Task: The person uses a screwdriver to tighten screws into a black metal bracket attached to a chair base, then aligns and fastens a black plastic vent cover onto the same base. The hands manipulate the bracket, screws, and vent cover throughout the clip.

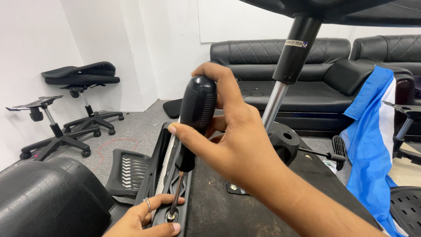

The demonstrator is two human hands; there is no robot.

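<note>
Right hand has its grip clenched round the black screwdriver handle, shaft running steeply down to a screw in the upturned chair seat; left hand pinches beside that screw, nearer to it.

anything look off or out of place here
Yes. Two chair bases stand by the left wall, one without a seat, and a loose slotted backrest panel lies on the carpet. The right hand holds the screwdriver tilted, not square to the screw that the left hand steadies.
</note>
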